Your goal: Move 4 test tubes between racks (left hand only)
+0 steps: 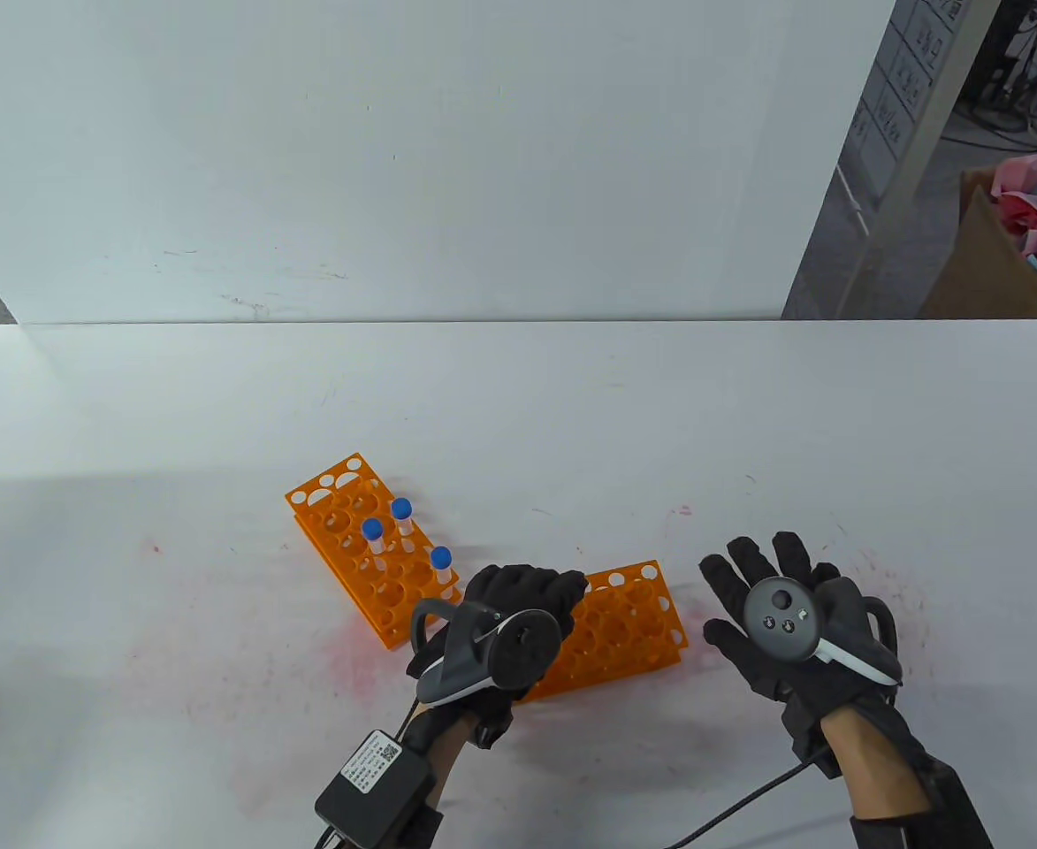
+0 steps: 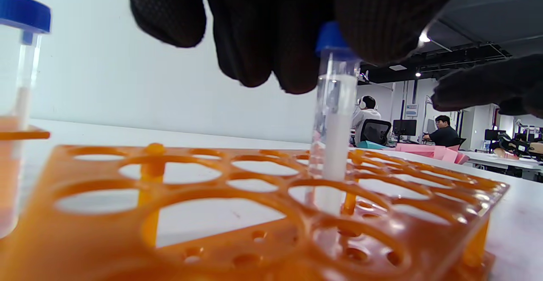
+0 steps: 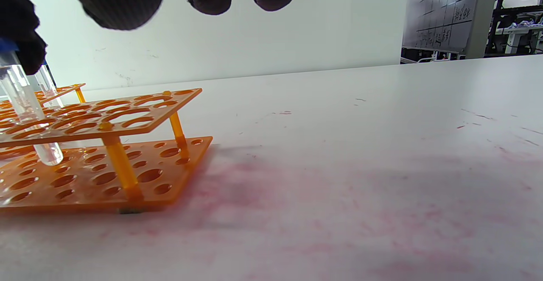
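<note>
Two orange racks lie on the white table. The left rack (image 1: 354, 539) holds three blue-capped tubes (image 1: 401, 510). My left hand (image 1: 562, 588) is over the right rack (image 1: 637, 623) and hides its left part. In the left wrist view my fingers (image 2: 365, 26) grip the blue cap of a fourth tube (image 2: 335, 120), which stands upright through a hole in the rack's top plate (image 2: 237, 187). The right wrist view shows this tube (image 3: 25, 111) with its rounded tip near the bottom plate (image 3: 140, 179). My right hand (image 1: 735, 588) is open and empty, right of the rack.
A white wall panel (image 1: 394, 159) stands along the table's far edge. A cardboard box with pink scraps (image 1: 1013, 239) sits off the table at the far right. Pink stains mark the table (image 1: 377, 654) around the racks.
</note>
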### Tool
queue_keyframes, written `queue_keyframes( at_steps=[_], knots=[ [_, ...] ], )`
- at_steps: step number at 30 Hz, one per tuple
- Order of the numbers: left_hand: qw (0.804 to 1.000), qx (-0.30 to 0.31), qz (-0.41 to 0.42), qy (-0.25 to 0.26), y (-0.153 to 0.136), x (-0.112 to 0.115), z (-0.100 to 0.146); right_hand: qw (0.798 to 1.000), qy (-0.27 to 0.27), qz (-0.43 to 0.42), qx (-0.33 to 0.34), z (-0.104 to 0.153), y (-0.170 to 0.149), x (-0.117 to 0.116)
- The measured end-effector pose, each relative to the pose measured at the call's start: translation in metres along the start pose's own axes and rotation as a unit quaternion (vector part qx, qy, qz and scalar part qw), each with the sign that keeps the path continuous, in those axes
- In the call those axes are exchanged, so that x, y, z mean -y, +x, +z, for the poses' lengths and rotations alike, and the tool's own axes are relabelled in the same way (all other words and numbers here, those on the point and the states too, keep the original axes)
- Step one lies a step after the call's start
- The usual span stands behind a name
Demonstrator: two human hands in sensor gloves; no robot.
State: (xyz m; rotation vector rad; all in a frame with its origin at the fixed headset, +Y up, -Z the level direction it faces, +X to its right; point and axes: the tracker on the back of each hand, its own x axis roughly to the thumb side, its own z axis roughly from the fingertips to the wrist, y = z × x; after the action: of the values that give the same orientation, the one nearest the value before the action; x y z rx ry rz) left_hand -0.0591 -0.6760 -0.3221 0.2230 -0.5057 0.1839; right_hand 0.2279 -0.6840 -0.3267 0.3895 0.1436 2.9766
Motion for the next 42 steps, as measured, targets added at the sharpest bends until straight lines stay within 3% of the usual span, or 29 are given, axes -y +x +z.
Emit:
queue_keyframes(
  at_steps=[42],
  knots=[
    [1.000, -0.005, -0.013, -0.017, 0.0054, 0.0021, 0.0010, 1.000, 0.021, -0.004, 0.007, 0.0009, 0.0034, -0.0003]
  ],
)
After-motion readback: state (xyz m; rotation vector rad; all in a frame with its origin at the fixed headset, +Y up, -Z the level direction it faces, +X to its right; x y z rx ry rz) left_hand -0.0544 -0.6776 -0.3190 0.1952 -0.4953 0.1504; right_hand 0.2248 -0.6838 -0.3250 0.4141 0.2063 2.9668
